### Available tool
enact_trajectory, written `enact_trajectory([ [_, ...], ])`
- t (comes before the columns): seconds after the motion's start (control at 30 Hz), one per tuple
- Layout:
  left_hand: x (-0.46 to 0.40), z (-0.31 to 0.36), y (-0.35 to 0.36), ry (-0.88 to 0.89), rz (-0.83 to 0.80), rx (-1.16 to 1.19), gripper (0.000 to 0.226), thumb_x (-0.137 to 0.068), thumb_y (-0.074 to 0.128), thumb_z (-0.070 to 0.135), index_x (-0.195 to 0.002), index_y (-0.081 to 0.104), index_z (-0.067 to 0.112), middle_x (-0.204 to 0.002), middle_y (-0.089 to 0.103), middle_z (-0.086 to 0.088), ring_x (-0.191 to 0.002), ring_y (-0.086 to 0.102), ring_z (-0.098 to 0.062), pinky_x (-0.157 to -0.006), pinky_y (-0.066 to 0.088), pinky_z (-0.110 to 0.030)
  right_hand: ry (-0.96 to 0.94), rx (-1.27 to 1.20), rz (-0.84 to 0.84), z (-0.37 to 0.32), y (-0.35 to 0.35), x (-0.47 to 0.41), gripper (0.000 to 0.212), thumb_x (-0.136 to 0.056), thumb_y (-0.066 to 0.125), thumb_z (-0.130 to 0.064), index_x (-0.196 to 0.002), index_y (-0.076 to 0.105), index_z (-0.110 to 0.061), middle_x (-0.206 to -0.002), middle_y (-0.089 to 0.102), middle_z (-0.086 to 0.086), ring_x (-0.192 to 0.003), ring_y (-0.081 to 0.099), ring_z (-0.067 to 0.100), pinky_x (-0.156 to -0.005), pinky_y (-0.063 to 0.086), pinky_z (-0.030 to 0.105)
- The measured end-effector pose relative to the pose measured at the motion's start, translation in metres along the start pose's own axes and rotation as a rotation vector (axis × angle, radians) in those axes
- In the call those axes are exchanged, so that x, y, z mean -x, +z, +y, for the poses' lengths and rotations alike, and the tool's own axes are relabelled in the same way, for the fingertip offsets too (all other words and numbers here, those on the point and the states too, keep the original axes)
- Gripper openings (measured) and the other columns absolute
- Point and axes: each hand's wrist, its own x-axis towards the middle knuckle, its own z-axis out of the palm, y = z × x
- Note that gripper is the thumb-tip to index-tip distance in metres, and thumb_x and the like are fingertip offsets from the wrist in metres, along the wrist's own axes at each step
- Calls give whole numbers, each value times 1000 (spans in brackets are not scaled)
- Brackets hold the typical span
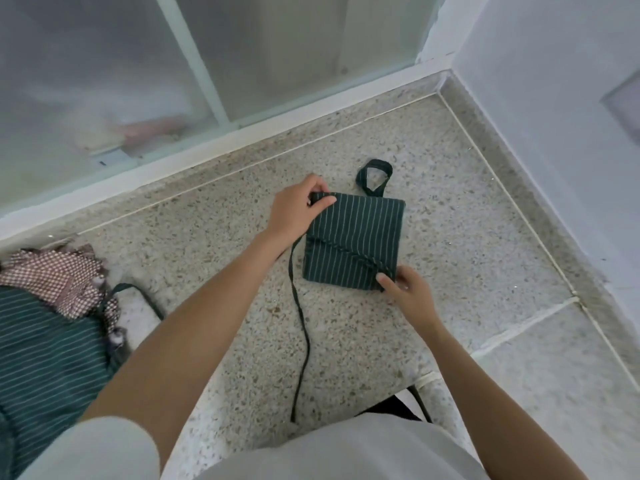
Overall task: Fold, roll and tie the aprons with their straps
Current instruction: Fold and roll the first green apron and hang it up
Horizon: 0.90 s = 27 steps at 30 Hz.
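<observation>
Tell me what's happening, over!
Left hand pinches apron corner. Right hand pinches near corner. Strap trails loose on floor. Nothing blocking.

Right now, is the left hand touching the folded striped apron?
Touching. The head view shows the left hand pinching the top-left corner of the folded striped apron.

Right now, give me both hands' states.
Left hand: pinching the apron's top-left corner.
Right hand: pinching its bottom-right corner.
</observation>
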Motion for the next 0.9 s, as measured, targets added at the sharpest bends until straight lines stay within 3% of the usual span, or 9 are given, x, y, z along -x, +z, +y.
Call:
enact_trajectory([
  [0.07, -19, -7, 16, -4, -92, -12, 18, -87, 63, 34, -96, 58, 18, -104, 67, 5, -101, 61, -13, -81, 45, -26, 33, 10, 28, 2, -3, -3, 20, -92, 56, -33, -80, 60, -18, -69, 58, -7, -63, 54, 7, -60, 43, 23],
  [0.13, -28, -13, 28, -16, -123, -24, 18, -88, 62, 34, -96, 58, 19, -102, 67, 4, -96, 61, -14, -76, 46, -29, 63, 139, 62, 6, -3, -8, 24, -93, 55, -35, -83, 61, -14, -74, 63, -2, -69, 58, 14, -63, 44, 32],
  [0.23, -41, -27, 44, -54, -111, -67, 16, -88, 61, 35, -96, 57, 21, -99, 66, 5, -91, 60, -13, -69, 43, -28, 86, 317, 117, 12, 1, -19, 26, -91, 56, -37, -93, 65, -13, -83, 67, -1, -75, 62, 14, -62, 46, 26],
  [0.33, -45, -45, 53, -97, -142, -178, 19, -90, 58, 35, -101, 59, 19, -100, 64, 1, -89, 59, -16, -65, 38, -26, 20, 474, 184, 11, 6, -23, 24, -90, 59, -35, -87, 65, -11, -79, 66, 2, -71, 61, 18, -60, 46, 29],
  [0.4, -44, -52, 55, -99, -157, -265, 27, -92, 55, 36, -110, 59, 17, -110, 60, -3, -100, 55, -21, -75, 41, -29, -14, 547, 209, 11, 8, -24, 23, -89, 62, -30, -83, 63, -8, -78, 63, 4, -69, 59, 21, -57, 40, 28],
  [0.5, -33, -43, 50, -19, -56, -266, 30, -94, 51, 29, -120, 55, 14, -125, 53, -7, -117, 46, -23, -97, 36, -32, -46, 497, 203, 6, 9, -23, 24, -88, 63, -24, -105, 55, -9, -100, 58, 3, -83, 58, 17, -66, 43, 25],
  [0.6, -6, -30, 42, 228, -66, -254, 30, -94, 49, 28, -121, 55, 14, -126, 55, -5, -119, 48, -22, -104, 31, -30, -370, 694, 228, 8, 3, -23, 45, -86, 64, -20, -125, 45, -10, -130, 46, 11, -117, 47, 25, -97, 42, 35],
  [0.73, 40, -47, 48, 383, -369, -478, 67, -86, 42, 61, -138, 41, 19, -147, 36, -2, -137, 28, -20, -115, 10, -39, -686, 1072, -15, 2, -13, -39, 48, -91, 47, -48, -129, 50, -17, -147, 37, 13, -139, 26, 30, -114, 19, 49],
  [0.9, 49, -71, 49, 358, -539, -655, 104, -70, 48, 78, -150, 10, 24, -158, 4, 2, -144, -5, -15, -113, -14, -46, -644, 1376, -346, 1, -28, -54, 91, -77, 22, -79, -138, 45, -15, -148, 35, 17, -138, 28, 37, -111, 10, 55],
])
